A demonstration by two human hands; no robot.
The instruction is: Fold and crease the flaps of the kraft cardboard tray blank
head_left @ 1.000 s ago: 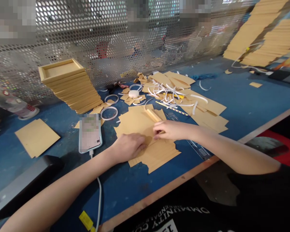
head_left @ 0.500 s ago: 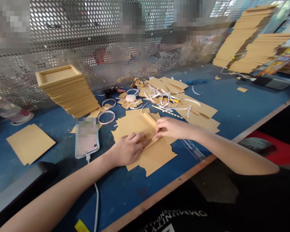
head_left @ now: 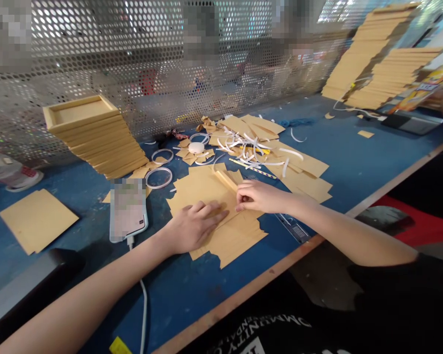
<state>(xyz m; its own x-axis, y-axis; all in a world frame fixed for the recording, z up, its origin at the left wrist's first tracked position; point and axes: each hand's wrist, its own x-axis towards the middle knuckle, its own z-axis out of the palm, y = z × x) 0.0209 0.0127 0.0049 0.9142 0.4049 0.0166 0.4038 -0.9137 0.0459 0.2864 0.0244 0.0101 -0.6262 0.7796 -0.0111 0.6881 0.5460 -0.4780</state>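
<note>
My left hand (head_left: 194, 227) lies with fingers stretched flat on a brown cardboard sheet (head_left: 203, 189). This sheet rests on other notched card pieces (head_left: 239, 246), and a raised, folded strip (head_left: 226, 181) runs along its far right side. At the sheet's right part, my right hand (head_left: 260, 196) has its thumb and fingers curled into a pinch, fingertips at the card. What exactly sits between those fingertips is partly hidden. Under the right forearm a clear ruler (head_left: 293, 228) shows.
At the left stand a stack of cardboard trays (head_left: 99, 140), a phone (head_left: 128, 209) on a white cable, and a loose card (head_left: 39, 219). Behind my hands lie tape rolls (head_left: 158, 178), white paper strips (head_left: 251, 147) and a striped pencil (head_left: 253, 168). Taller stacks (head_left: 369, 49) rise far right.
A flap of card lifted between my hands now lies flatter. Both hands stay almost in place, and the whole view has shifted slightly.
</note>
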